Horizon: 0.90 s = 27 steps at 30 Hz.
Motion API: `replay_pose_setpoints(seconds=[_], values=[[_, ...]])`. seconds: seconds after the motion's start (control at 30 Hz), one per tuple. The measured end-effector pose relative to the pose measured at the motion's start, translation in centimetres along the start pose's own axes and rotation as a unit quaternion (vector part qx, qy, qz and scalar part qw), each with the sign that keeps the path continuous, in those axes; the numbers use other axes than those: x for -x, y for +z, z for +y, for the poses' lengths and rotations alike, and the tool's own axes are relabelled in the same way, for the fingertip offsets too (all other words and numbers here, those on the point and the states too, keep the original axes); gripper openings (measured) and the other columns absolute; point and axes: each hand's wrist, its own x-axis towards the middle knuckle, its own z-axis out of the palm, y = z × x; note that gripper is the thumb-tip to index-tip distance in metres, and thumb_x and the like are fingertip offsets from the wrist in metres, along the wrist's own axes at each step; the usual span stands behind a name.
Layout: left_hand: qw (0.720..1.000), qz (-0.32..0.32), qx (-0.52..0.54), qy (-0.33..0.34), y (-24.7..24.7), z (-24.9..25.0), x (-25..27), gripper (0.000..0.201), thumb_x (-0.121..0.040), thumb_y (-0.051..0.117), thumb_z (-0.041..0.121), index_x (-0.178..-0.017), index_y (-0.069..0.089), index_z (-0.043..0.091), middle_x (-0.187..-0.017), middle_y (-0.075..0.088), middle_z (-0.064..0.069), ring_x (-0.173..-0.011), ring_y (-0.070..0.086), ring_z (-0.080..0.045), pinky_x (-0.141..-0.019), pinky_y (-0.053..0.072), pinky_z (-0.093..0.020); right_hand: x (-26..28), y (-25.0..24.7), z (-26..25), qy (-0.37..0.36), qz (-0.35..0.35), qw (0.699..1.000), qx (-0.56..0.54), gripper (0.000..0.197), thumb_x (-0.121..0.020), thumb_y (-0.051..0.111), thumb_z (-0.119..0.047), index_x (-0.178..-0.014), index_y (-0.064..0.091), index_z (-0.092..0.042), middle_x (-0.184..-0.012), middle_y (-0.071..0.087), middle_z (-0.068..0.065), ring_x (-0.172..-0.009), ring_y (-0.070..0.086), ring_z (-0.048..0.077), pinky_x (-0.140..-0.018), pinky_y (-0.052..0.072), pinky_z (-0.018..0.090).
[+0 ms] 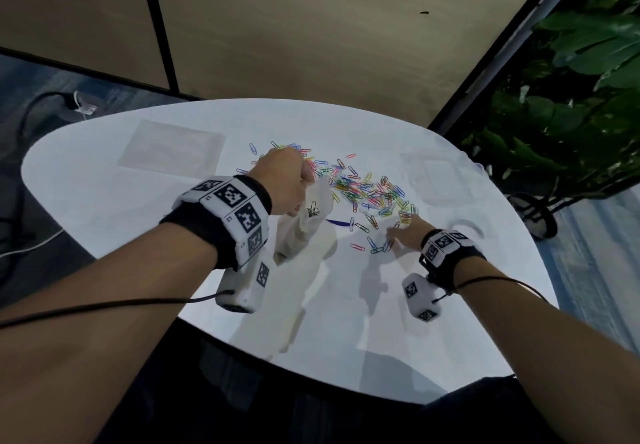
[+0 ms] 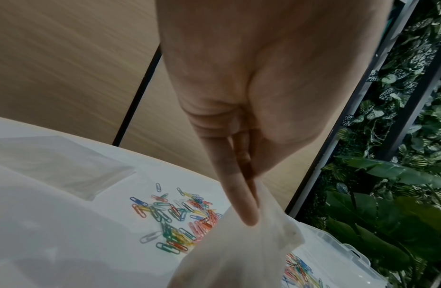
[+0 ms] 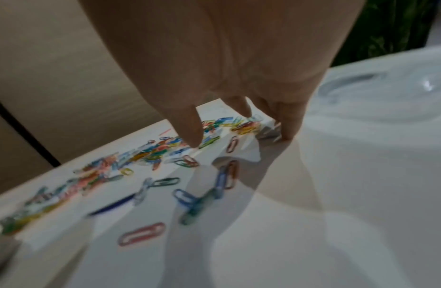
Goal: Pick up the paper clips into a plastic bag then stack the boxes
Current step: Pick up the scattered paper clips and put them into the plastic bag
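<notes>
Several coloured paper clips [image 1: 367, 194] lie scattered across the middle of the white table [image 1: 138, 222]. My left hand [image 1: 294, 184] is raised over their left edge and pinches the top of a translucent plastic bag [image 1: 308, 225], which hangs down to the table. In the left wrist view the thumb and fingers [image 2: 249, 204] squeeze the bag [image 2: 239, 253]. My right hand [image 1: 403, 234] is low over the near clips, its fingers spread and pointing down. In the right wrist view the thumb and fingers [image 3: 193, 136] stand apart among the clips [image 3: 190, 202] and hold nothing.
A clear box [image 1: 438, 175] sits to the right of the clips, its latched edge [image 2: 342, 251] visible from the left wrist. A flat clear box [image 1: 169, 149] lies at the back left. A dark blue strip [image 1: 337, 222] lies by the bag. Plants [image 1: 571, 97] stand at the right.
</notes>
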Motion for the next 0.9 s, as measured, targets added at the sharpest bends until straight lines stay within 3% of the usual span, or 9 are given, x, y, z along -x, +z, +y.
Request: replay_pose_setpoints(seconds=[0.1,0.23,0.33,0.43,0.57,0.67,0.7,0.77,0.9], values=[[1.000,0.003,0.000,0.000,-0.2,-0.3,0.0,0.032,-0.098,0.048,0.002,-0.123,0.066,0.009,-0.079,0.073,-0.013,-0.063,0.074,-0.021,-0.068,0.063,-0.032,-0.7,0.0,-2.6,-0.013,0.027,0.996,-0.087,0.070,-0.091,0.061,-0.036,-0.144,0.033,0.000,-0.142,0.045,0.020,-0.128,0.048,0.037,-0.090,0.043,0.034],[1.000,0.002,-0.002,-0.012,-0.4,-1.0,-0.1,0.030,-0.099,0.047,0.005,-0.120,0.067,0.011,-0.076,0.074,-0.010,-0.063,0.075,-0.021,-0.070,0.064,-0.033,-2.3,0.5,-5.3,-0.028,0.076,0.997,0.010,0.078,-0.092,0.055,-0.039,-0.154,0.015,-0.014,-0.157,0.021,0.020,-0.142,0.028,0.038,-0.114,0.030,0.044],[1.000,0.002,-0.008,-0.014,-0.8,-1.1,-0.1,0.032,-0.098,0.047,0.003,-0.122,0.066,0.012,-0.073,0.072,-0.008,-0.063,0.074,-0.020,-0.070,0.063,-0.032,-2.2,0.1,-6.5,-0.137,0.142,0.969,0.150,0.043,-0.098,0.045,-0.022,-0.141,0.046,-0.014,-0.150,0.040,0.012,-0.134,0.043,0.031,-0.107,0.038,0.036],[1.000,-0.003,-0.007,-0.013,-0.9,-1.0,-0.1,0.032,-0.099,0.046,0.002,-0.123,0.066,0.010,-0.072,0.071,-0.008,-0.063,0.073,-0.021,-0.069,0.063,-0.031,-2.4,0.0,-7.2,-0.146,0.178,0.951,0.207,0.028,-0.093,0.050,-0.013,-0.113,0.069,-0.011,-0.115,0.065,0.012,-0.105,0.064,0.029,-0.087,0.054,0.032],[1.000,-0.007,-0.021,-0.004,-0.6,-0.6,-0.1,0.032,-0.099,0.047,0.003,-0.124,0.066,0.010,-0.075,0.071,-0.010,-0.062,0.073,-0.020,-0.068,0.063,-0.031,-2.3,-0.7,-6.8,-0.107,0.174,0.975,0.090,0.021,-0.085,0.061,-0.011,-0.100,0.076,-0.012,-0.102,0.072,0.009,-0.092,0.068,0.026,-0.079,0.057,0.028],[1.000,-0.013,-0.028,-0.002,-0.5,-0.4,-0.1,0.032,-0.099,0.047,0.003,-0.124,0.066,0.010,-0.077,0.070,-0.009,-0.062,0.073,-0.021,-0.068,0.063,-0.032,-2.0,-1.7,-5.5,-0.061,0.095,0.982,-0.153,0.008,-0.080,0.074,-0.011,-0.086,0.078,-0.015,-0.098,0.076,0.005,-0.088,0.070,0.019,-0.082,0.058,0.026],[0.999,-0.015,-0.030,-0.004,-0.4,-0.4,0.0,0.032,-0.099,0.047,0.003,-0.123,0.066,0.010,-0.077,0.069,-0.010,-0.064,0.074,-0.023,-0.069,0.063,-0.033,-1.3,-2.1,-5.4,-0.044,0.040,0.958,-0.281,0.005,-0.080,0.075,-0.007,-0.084,0.076,-0.010,-0.100,0.075,0.009,-0.087,0.071,0.019,-0.079,0.060,0.027],[0.999,-0.014,-0.030,-0.010,-0.6,-0.4,0.1,0.031,-0.098,0.047,0.003,-0.122,0.066,0.009,-0.078,0.070,-0.010,-0.066,0.075,-0.024,-0.071,0.063,-0.034,0.4,-2.8,-5.6,-0.025,-0.038,0.864,-0.501,0.006,-0.081,0.072,0.003,-0.087,0.070,0.003,-0.102,0.072,0.020,-0.082,0.071,0.022,-0.072,0.061,0.027],[1.000,-0.009,-0.013,-0.026,-1.0,-0.6,0.1,0.029,-0.098,0.048,0.003,-0.122,0.065,0.007,-0.079,0.071,-0.012,-0.069,0.075,-0.027,-0.068,0.063,-0.034,5.2,-4.4,-8.0,-0.093,-0.160,0.779,-0.599,0.014,-0.088,0.062,0.005,-0.100,0.066,0.009,-0.095,0.071,0.016,-0.080,0.071,0.017,-0.070,0.060,0.019]])
